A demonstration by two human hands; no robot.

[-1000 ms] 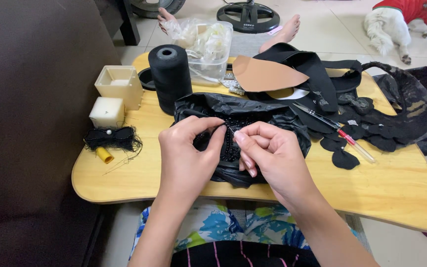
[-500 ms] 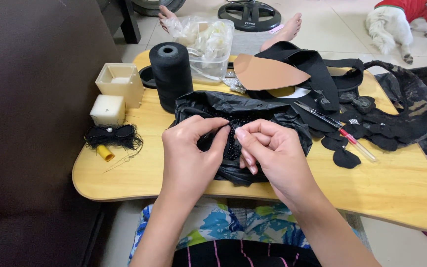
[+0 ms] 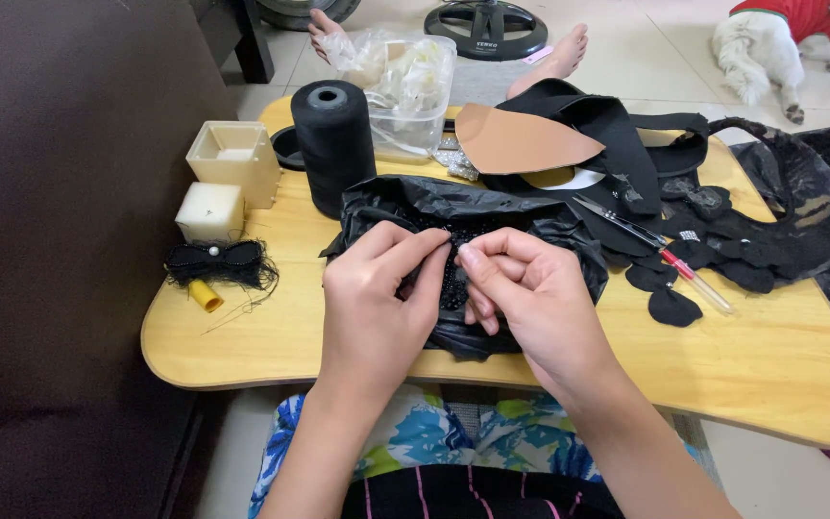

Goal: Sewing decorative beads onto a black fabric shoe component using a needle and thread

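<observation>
Black beaded fabric [image 3: 453,279] lies bunched on a crinkled black plastic bag [image 3: 473,207] at the near edge of the wooden lap table [image 3: 770,365] — both hands pinch it. Left hand [image 3: 377,308] and right hand [image 3: 530,298] grip it with thumb and fingertips, touching each other. A black thread cone [image 3: 333,144] stands just behind.

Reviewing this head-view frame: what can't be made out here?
- Whatever the left hand and right hand pinch: too small, covered by fingertips.
- Middle of the crumpled black fabric piece: behind both hands.
- White dog: cut by top edge.
- Clear plastic tub: contents blurred by crinkled bags.
</observation>
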